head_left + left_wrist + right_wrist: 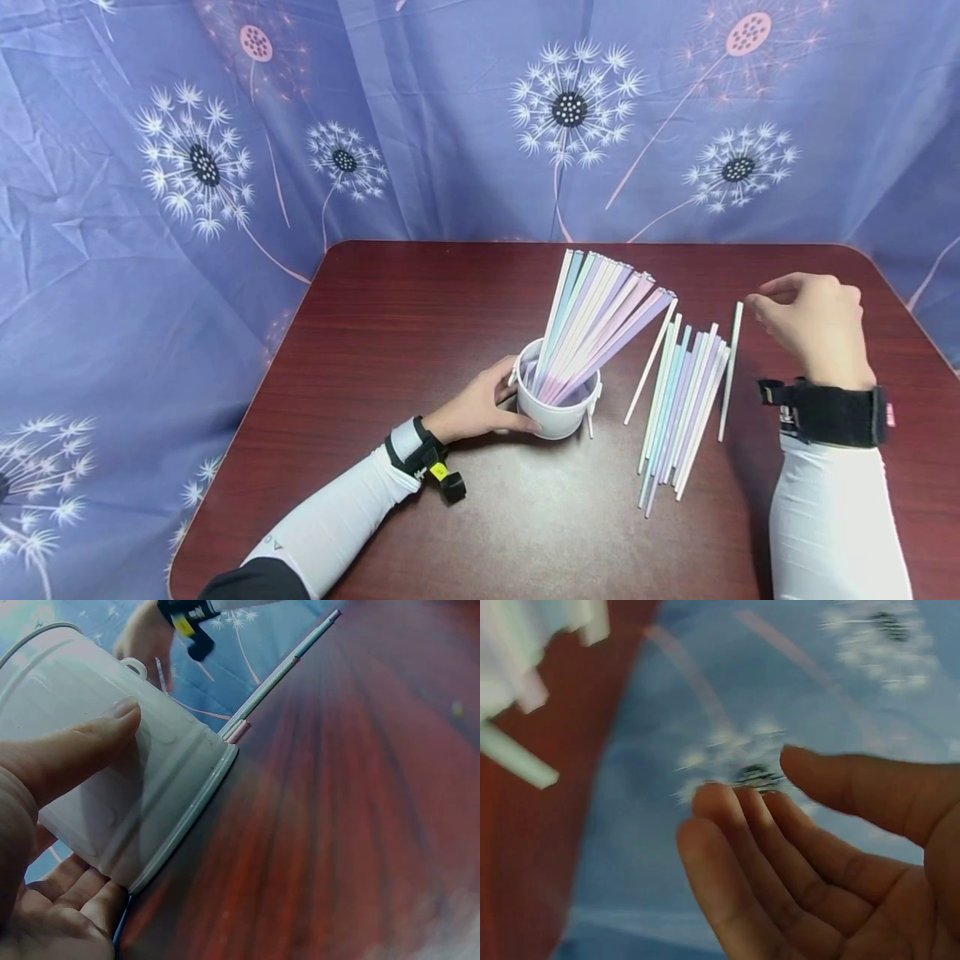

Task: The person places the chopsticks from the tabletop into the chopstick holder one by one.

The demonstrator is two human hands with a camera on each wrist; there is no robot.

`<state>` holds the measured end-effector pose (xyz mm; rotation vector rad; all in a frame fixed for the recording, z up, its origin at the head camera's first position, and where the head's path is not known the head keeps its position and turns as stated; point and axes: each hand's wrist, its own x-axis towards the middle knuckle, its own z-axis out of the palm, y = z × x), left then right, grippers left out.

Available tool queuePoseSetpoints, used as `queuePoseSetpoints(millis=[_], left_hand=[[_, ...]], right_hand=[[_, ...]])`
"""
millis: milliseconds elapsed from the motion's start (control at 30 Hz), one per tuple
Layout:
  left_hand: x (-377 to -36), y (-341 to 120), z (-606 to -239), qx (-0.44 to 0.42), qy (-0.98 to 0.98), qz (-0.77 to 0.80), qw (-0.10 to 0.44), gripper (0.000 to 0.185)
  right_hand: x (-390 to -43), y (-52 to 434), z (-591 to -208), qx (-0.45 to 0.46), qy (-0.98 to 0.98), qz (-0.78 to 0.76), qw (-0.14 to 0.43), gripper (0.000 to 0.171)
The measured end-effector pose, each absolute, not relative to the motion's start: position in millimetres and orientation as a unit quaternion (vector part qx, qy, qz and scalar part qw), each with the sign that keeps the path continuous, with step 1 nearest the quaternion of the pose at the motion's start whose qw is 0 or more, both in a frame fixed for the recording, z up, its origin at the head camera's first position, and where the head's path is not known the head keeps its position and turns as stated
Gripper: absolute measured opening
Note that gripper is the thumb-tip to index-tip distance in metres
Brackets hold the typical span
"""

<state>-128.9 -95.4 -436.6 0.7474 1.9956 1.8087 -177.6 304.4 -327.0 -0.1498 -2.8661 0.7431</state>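
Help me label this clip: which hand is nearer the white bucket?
The left. The left hand grips the white bucket at its side. The right hand is raised apart from it, with loose sticks lying between.

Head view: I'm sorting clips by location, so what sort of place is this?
Probably an indoor recording corner: a reddish-brown wood-grain table, blue dandelion-print fabric hung behind it, and a small black camera strapped to a wrist.
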Motion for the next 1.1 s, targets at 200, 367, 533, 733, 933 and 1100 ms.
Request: queuePoseSetpoints(millis=[200,367,533,733,933,1100], left_hand=[[-128,-96,-436,0.263,0.707,0.634,0.17,0.095],[-128,-95,-436,0.262,0.709,0.631,0.173,0.095],[-127,-94,-435,0.275,0.708,0.627,0.173,0.092],[-125,-94,-431,0.274,0.708,0.629,0.168,0.093],[-131,-95,-441,0.272,0.707,0.631,0.166,0.097],[-137,-97,-456,0.281,0.705,0.629,0.17,0.096]], right_hand=[[-195,325,-366,-0.095,-0.971,0.217,0.031,0.041],[-201,330,-392,-0.08,-0.973,0.217,-0.007,0.039],[-197,333,-402,-0.084,-0.972,0.217,-0.037,0.029],[-190,337,-391,-0.094,-0.961,0.226,-0.125,0.018],[-191,336,-383,-0.075,-0.956,0.233,-0.162,0.018],[-191,336,-380,-0.067,-0.954,0.238,-0.172,0.02]])
